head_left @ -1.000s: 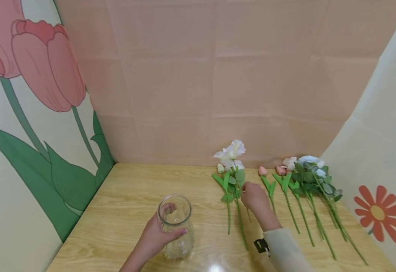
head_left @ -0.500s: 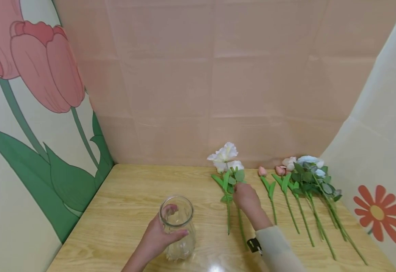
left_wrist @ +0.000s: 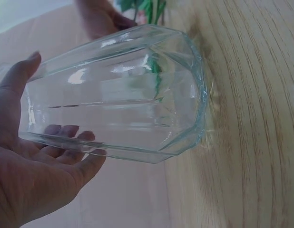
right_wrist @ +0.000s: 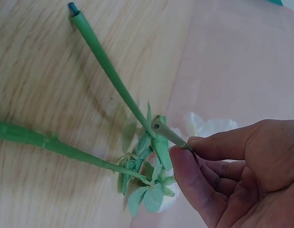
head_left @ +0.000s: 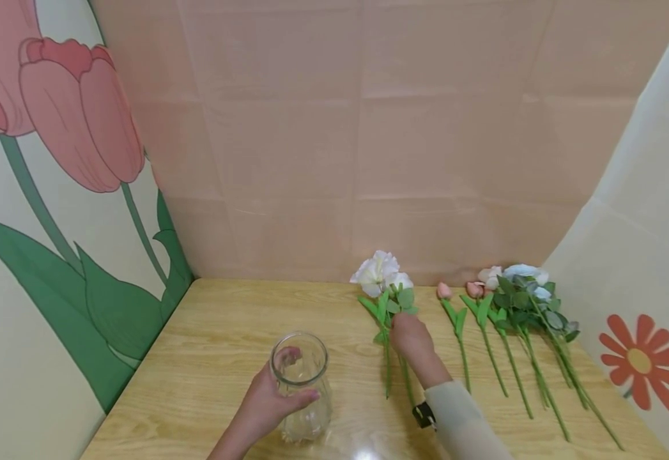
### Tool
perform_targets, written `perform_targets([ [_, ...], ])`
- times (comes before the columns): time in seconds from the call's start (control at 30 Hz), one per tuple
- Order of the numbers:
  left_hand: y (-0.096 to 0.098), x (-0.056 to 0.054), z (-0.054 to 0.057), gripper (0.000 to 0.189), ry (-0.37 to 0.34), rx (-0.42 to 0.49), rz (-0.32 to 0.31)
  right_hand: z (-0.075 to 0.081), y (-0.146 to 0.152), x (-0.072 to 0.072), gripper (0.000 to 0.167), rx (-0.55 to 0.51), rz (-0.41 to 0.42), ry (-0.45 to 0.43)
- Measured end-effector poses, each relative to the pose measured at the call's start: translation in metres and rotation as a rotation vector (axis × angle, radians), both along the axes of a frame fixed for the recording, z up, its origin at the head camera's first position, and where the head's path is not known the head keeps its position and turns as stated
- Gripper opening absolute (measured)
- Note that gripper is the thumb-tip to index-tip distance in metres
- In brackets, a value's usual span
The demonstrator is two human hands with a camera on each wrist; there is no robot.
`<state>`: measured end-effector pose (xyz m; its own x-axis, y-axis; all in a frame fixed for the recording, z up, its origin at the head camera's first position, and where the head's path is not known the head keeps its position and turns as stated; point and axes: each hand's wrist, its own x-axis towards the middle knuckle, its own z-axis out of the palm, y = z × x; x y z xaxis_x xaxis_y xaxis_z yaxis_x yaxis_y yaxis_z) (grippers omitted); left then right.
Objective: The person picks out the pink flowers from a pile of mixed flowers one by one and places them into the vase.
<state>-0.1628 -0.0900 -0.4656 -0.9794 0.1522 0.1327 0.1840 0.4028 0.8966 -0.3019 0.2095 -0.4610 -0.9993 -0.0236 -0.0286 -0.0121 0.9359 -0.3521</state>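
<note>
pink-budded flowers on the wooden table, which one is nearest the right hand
The leftmost pink-budded, green-stemmed flower in the head view: it lies just right of the right hand, while the other visible pink bud lies farther right.

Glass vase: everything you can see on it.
The vase is clear and colorless, apparently glass, with a thick round rim, a narrower neck and a faceted body that widens toward an angular base. Highlights streak its sides; green shows through the wall. No stem stands in it. It is roughly upright, mouth up, base at the wood-grain table; whether the base rests fully flat is unclear. The left hand grips it below the rim, thumb and fingers on opposite sides.
</note>
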Motion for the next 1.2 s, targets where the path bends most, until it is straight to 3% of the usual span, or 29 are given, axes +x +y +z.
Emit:
perform_targets([
  [0.63, 0.000, 0.000, 0.000, 0.076, -0.010, -0.001, -0.004, -0.009, -0.003, 0.002, 0.013, -0.018, -0.016, -0.072],
  [1.2, -0.001, 0.000, 0.001, 0.076, -0.001, -0.006, -0.010, -0.026, -0.007, 0.001, 0.007, 0.012, 0.047, -0.027],
])
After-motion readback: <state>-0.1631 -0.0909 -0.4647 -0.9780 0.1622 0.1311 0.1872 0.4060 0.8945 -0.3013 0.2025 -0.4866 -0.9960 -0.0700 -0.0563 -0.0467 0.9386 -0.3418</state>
